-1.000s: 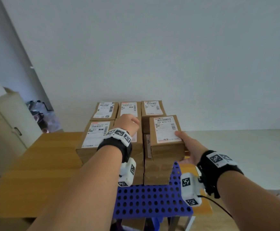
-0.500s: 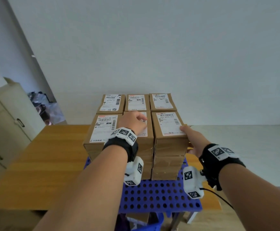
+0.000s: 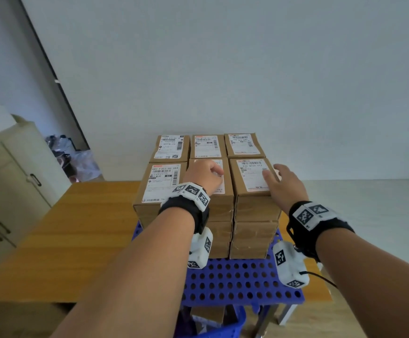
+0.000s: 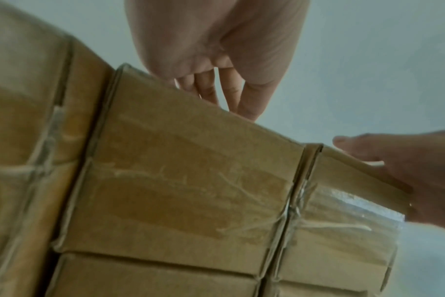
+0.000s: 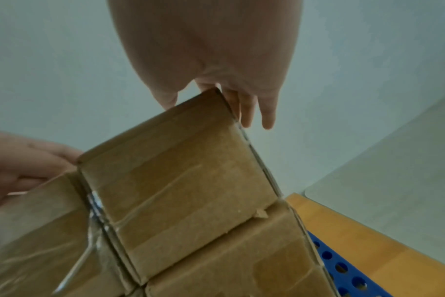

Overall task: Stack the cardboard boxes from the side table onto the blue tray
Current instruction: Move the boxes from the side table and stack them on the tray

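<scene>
Brown cardboard boxes with white labels stand stacked in two rows on the blue perforated tray (image 3: 242, 281). My left hand (image 3: 208, 174) rests on top of the front middle box (image 3: 219, 203), fingers loosely curled and holding nothing. My right hand (image 3: 281, 178) is at the upper right edge of the front right top box (image 3: 249, 176). Its thumb lies over the label and its fingers are spread loosely, not gripping. The left wrist view shows my left hand's fingers (image 4: 231, 96) hanging over the middle box (image 4: 186, 180). In the right wrist view my right hand (image 5: 216, 80) hovers at the top box (image 5: 181, 170).
The tray sits on a wooden table (image 3: 76, 228). A pale cabinet (image 3: 8, 186) stands at the left, with dark bags (image 3: 76, 162) behind it. A white table (image 3: 369, 211) runs along the right. A blue bin (image 3: 223, 330) sits under the tray.
The front right box has come down onto its column and now sits flush with the others. My right hand has loosened from gripping its side. My left hand stays on the middle box.
</scene>
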Available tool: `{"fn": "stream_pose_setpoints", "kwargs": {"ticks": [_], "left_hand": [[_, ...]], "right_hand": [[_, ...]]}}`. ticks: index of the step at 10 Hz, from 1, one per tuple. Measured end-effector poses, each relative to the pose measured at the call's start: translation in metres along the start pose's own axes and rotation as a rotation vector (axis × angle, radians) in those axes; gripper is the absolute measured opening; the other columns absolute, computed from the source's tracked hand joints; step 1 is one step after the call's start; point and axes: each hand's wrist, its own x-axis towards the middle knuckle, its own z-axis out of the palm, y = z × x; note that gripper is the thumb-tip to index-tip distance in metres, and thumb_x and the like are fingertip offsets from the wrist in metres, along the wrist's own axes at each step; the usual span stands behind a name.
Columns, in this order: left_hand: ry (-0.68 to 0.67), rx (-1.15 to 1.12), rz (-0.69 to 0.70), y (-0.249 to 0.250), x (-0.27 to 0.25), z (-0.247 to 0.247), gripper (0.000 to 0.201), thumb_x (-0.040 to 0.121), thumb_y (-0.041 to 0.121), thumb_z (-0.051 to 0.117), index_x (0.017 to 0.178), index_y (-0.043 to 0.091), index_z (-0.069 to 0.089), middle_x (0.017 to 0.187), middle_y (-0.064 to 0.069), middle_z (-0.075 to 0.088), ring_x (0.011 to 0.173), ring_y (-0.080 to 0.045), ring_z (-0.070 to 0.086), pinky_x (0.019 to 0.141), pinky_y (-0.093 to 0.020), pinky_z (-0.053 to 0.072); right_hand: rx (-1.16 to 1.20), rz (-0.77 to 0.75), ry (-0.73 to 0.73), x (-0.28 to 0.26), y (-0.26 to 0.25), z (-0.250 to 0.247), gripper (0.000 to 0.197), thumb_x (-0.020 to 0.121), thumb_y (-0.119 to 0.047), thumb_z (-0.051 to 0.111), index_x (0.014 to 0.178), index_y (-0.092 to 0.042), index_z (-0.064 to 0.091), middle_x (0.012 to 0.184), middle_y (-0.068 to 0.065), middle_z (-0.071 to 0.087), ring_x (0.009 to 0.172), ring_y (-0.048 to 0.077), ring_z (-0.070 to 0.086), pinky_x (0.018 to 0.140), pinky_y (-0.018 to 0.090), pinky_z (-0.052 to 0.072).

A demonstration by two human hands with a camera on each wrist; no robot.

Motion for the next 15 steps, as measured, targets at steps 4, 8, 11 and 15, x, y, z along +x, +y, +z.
{"fn": "stream_pose_setpoints", "kwargs": {"ticks": [4, 8, 11, 15], "left_hand": [[-0.004, 0.391, -0.144, -0.017, -0.024, -0.008, 0.048, 0.095, 0.041, 0.047, 0.142, 0.036, 0.045, 0.155, 0.004, 0.034, 0.146, -0.024, 0.022, 0.118, -0.061, 0.008], [-0.01, 0.38, -0.107, -0.031, -0.024, -0.005, 0.065, 0.086, 0.063, 0.051, 0.146, 0.039, 0.04, 0.161, 0.005, 0.024, 0.15, -0.019, 0.015, 0.121, -0.055, 0.006], [-0.009, 0.367, -0.114, -0.027, -0.024, -0.004, 0.066, 0.087, 0.062, 0.053, 0.146, 0.039, 0.04, 0.162, 0.005, 0.023, 0.15, -0.018, 0.014, 0.121, -0.055, 0.004], [0.003, 0.354, -0.118, -0.023, -0.027, -0.006, 0.065, 0.085, 0.059, 0.059, 0.144, 0.036, 0.045, 0.158, 0.005, 0.03, 0.149, -0.019, 0.019, 0.121, -0.054, 0.007]], "right_hand": [[-0.609, -0.422, -0.342, -0.033, -0.035, 0.026, 0.056, 0.099, -0.055, 0.021, 0.152, -0.038, 0.02, 0.163, 0.001, 0.013, 0.151, 0.027, 0.006, 0.119, 0.059, 0.008], [-0.681, -0.447, -0.271, -0.025, -0.033, 0.035, 0.059, 0.096, -0.056, 0.041, 0.15, -0.041, 0.021, 0.161, 0.0, 0.018, 0.15, 0.029, 0.011, 0.117, 0.063, 0.012], [-0.663, -0.441, -0.264, -0.025, -0.032, 0.034, 0.059, 0.096, -0.056, 0.041, 0.149, -0.041, 0.021, 0.161, 0.0, 0.019, 0.15, 0.028, 0.012, 0.116, 0.063, 0.012], [-0.642, -0.446, -0.295, -0.025, -0.033, 0.03, 0.057, 0.096, -0.054, 0.044, 0.148, -0.04, 0.026, 0.159, 0.0, 0.023, 0.148, 0.028, 0.015, 0.116, 0.063, 0.013]]}}
